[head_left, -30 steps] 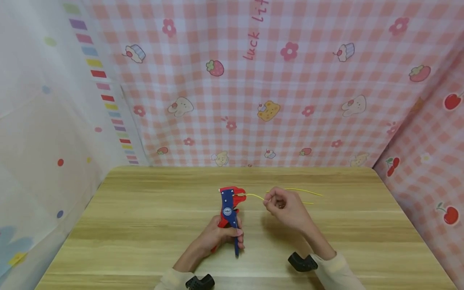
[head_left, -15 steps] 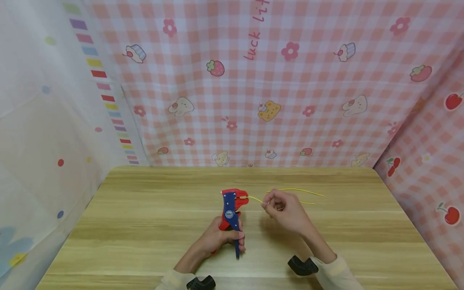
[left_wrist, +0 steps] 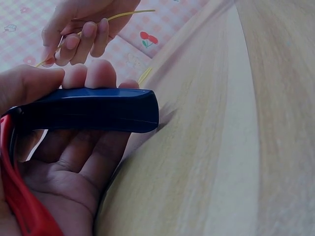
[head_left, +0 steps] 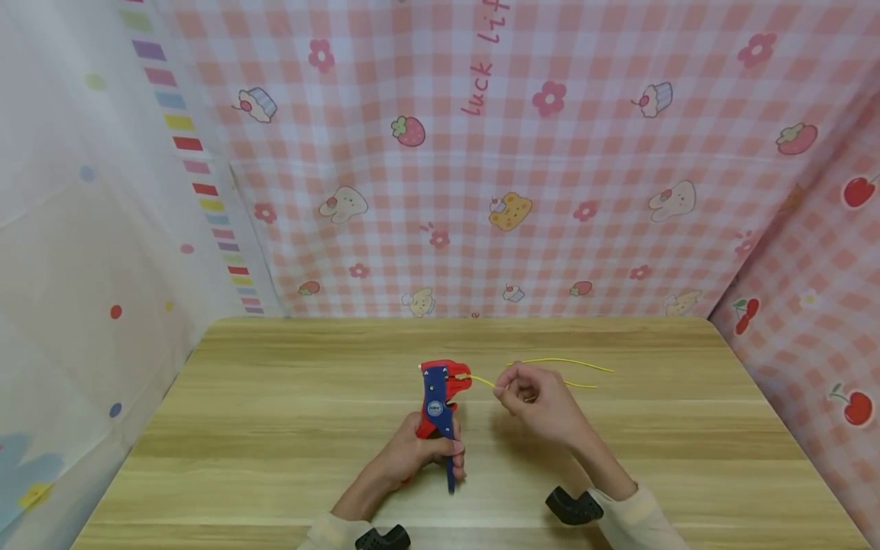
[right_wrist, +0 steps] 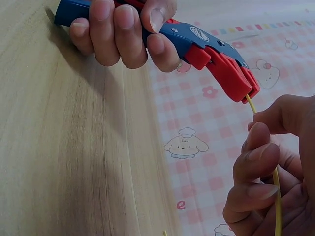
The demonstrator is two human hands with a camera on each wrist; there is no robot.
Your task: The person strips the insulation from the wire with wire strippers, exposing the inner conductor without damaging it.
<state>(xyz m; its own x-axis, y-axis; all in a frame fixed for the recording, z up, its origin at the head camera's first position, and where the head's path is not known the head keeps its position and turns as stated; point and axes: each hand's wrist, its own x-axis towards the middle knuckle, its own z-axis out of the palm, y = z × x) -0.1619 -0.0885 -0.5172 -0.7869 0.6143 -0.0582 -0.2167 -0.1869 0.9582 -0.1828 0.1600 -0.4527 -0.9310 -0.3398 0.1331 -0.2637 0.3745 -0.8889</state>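
My left hand (head_left: pixel 415 452) grips a wire stripper (head_left: pixel 435 397) with blue and red handles, its fingers wrapped round the blue handle (left_wrist: pixel 98 110). The stripper stands tilted up over the table, its red head (right_wrist: pixel 238 81) pointing right. My right hand (head_left: pixel 543 401) pinches a thin yellow wire (head_left: pixel 483 380) between thumb and forefinger, a short way from the head. One end of the wire runs into the mouth of the red head. The rest passes through the right palm and trails out past the fingers, as the right wrist view shows.
Another yellow wire (head_left: pixel 571 360) lies on the wooden table (head_left: pixel 289 428) behind my right hand. A checked pink cloth (head_left: pixel 440 160) hangs behind the table's far edge, with more cloth at both sides. Black wrist cameras (head_left: pixel 574 506) sit on both sleeves.
The stripper has shifted slightly right and down, and its red jaws look closer together on the wire. My right hand has moved slightly left, nearer the stripper's head.
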